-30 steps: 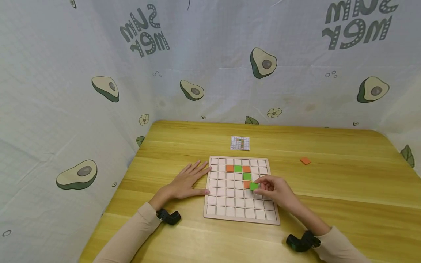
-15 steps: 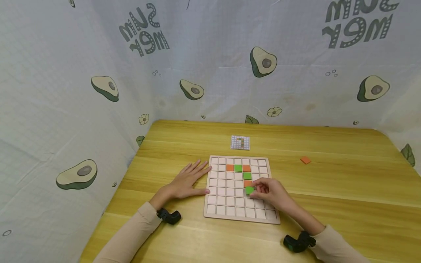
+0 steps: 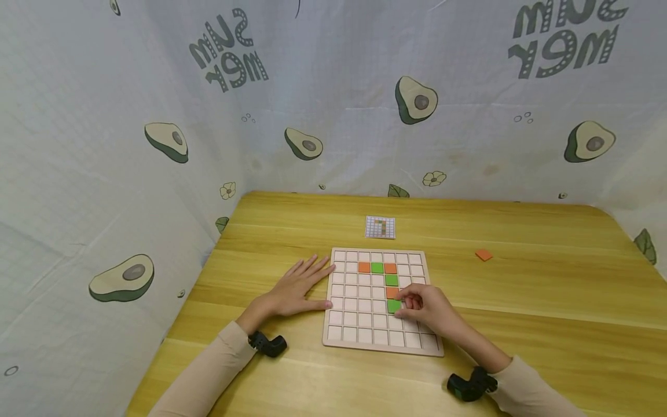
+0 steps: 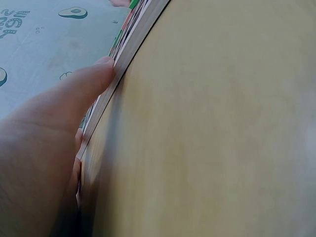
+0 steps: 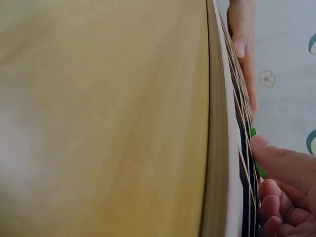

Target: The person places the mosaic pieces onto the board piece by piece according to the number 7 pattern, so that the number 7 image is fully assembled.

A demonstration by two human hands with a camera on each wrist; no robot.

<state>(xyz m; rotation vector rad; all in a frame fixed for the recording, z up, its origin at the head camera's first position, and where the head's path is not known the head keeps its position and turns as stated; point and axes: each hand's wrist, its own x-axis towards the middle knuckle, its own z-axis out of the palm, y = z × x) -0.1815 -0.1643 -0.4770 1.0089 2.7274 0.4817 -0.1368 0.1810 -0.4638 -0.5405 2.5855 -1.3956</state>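
A square wooden grid board (image 3: 365, 321) lies on the table, with orange and green square tiles in some of its cells. My right hand (image 3: 431, 307) is over its right half and pinches a green tile (image 3: 393, 307) between thumb and fingers. That tile is at the cell just below an orange tile (image 3: 392, 293), and in the right wrist view its green edge (image 5: 254, 132) shows beyond the thumb. Fingers spread, my left hand (image 3: 293, 292) lies flat on the table. Its thumb (image 4: 98, 74) and fingertips touch the board's left edge.
Behind the board lies a small printed card (image 3: 380, 227) with a coloured grid pattern. A loose orange tile (image 3: 483, 255) is on the table to the right. A white curtain (image 3: 354, 116) with avocado prints hangs along the table's back and sides.
My right hand has brought the green tile down and slightly left, from overlapping the orange tile to the cell below it. The left hand has stayed in place.
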